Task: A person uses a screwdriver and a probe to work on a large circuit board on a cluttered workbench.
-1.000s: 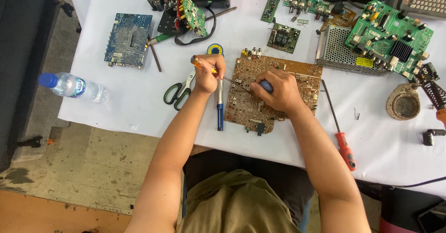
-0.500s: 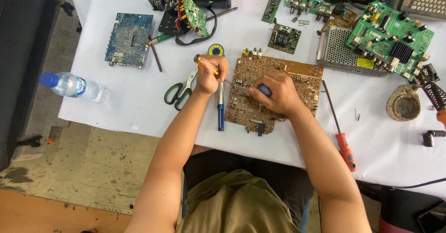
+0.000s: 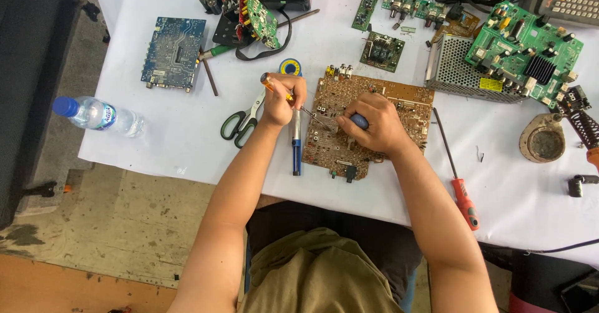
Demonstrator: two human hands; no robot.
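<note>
**Soldering on the brown board, barely any movement**

Left hand (image 3: pixel 284 101) is clamped on an orange-handled soldering iron (image 3: pixel 269 83), tip angled down onto the left edge of the brown circuit board (image 3: pixel 399 104). Right hand (image 3: pixel 374 125) is closed around a small dark blue tool (image 3: pixel 359 121), pressing down mid-board. The board lies flat on the white desk (image 3: pixel 175 132), right in front of the person.

Compared with 1 second ago, the left hand has crept slightly lower along the board edge; the right hand hasn't budged. So I'd guess it's the same joint getting worked.

Blue desoldering pump (image 3: pixel 296 148) lies just beside the board, scissors (image 3: pixel 242 121) further left, red screwdriver (image 3: pixel 458 188) off right.
</note>
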